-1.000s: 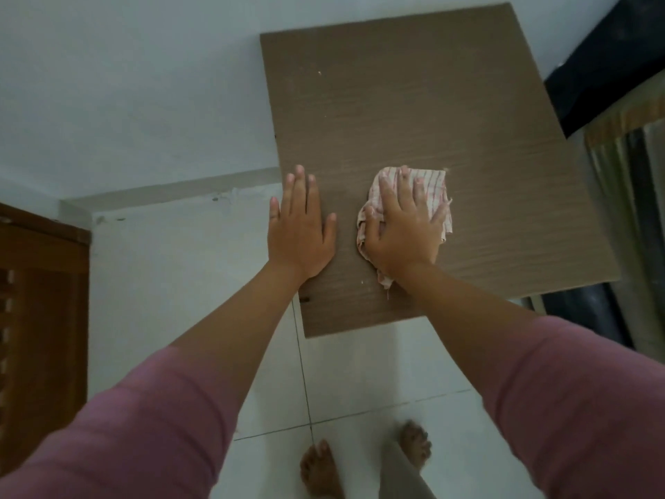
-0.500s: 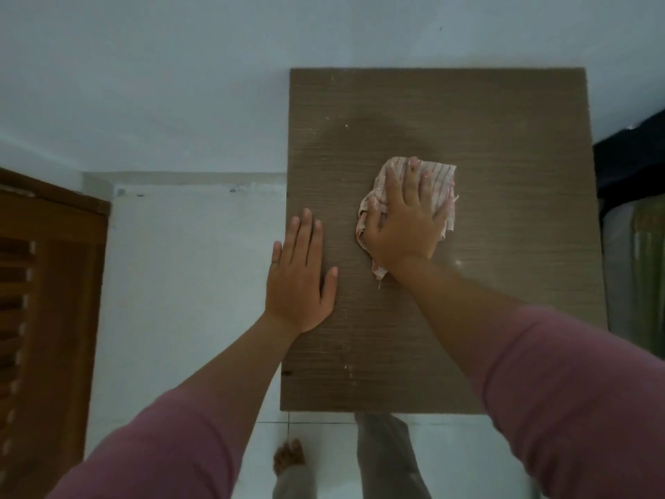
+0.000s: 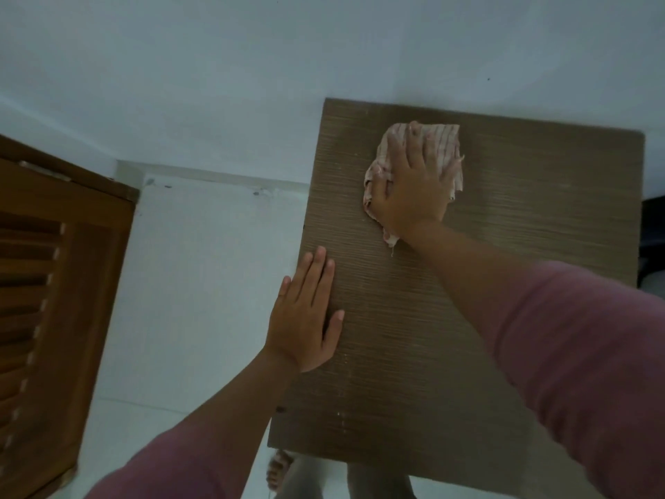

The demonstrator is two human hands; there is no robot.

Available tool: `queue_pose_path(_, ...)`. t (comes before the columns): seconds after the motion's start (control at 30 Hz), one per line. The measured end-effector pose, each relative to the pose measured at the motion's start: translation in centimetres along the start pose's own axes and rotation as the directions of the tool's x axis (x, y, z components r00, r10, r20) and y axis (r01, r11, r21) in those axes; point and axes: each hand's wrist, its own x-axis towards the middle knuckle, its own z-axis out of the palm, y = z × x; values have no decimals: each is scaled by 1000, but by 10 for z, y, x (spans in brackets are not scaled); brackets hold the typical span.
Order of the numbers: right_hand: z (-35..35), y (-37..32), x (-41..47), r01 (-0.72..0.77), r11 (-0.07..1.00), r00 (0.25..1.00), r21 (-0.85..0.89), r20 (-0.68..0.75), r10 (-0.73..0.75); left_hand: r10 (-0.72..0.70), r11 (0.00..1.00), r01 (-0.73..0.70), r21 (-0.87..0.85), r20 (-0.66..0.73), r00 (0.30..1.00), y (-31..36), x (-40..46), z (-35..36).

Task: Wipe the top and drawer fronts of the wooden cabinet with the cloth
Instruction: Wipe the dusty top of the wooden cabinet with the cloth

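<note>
The cloth (image 3: pixel 417 163) is pale with thin pink stripes, crumpled flat near the far edge of the brown wooden cabinet (image 3: pixel 503 268) top. The right hand (image 3: pixel 412 189) presses it down with fingers spread. The left hand (image 3: pixel 306 318) lies flat at the left edge, fingers straight and close together. Bare wood lies to the right. 1 cloth, 2 hands.
</note>
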Motion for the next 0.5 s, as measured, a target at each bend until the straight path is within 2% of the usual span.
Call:
queue_pose_path(0.2, 0, -10, 27, 162, 987, 987, 23, -12, -162, -2, 1000, 2, -15, 0, 1000, -1, 1, 1)
queue_pose_path(0.5, 4, -30, 48, 284, 959, 959, 20, 16, -284, -1, 1000, 1, -19, -6, 1000, -1, 0, 1)
